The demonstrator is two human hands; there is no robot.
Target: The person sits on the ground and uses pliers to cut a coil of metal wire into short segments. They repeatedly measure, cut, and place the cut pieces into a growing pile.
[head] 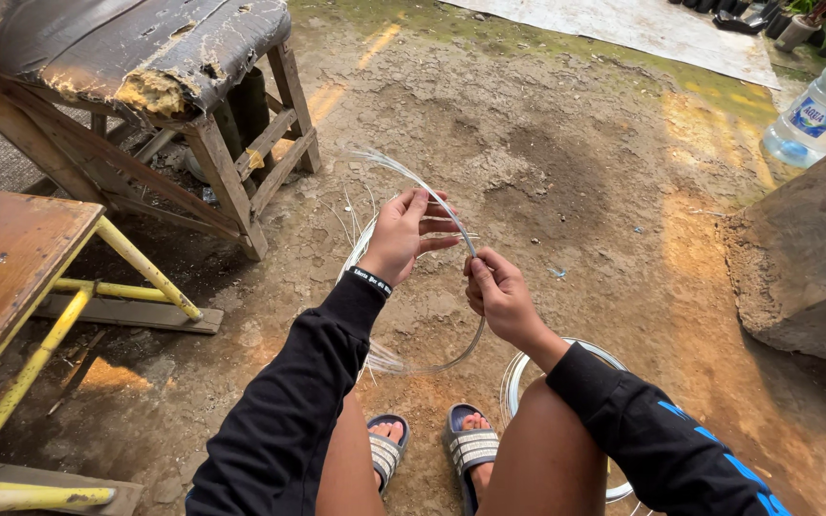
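Thin pale strips point(432, 196) loop between both hands just right of the worn wooden bench point(145, 67), left hand point(402, 234) loosely curled round them, right hand point(499, 296) pinching tight.

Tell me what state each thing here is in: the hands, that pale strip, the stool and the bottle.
Left hand: closed on the pale strip, fingers curled.
Right hand: pinching the same strip.
Pale strip: bent into a loop between the hands.
Coil by the right knee: wound up, lying on the ground.
Stool: upright, padding torn.
Bottle: tilted, partly full.
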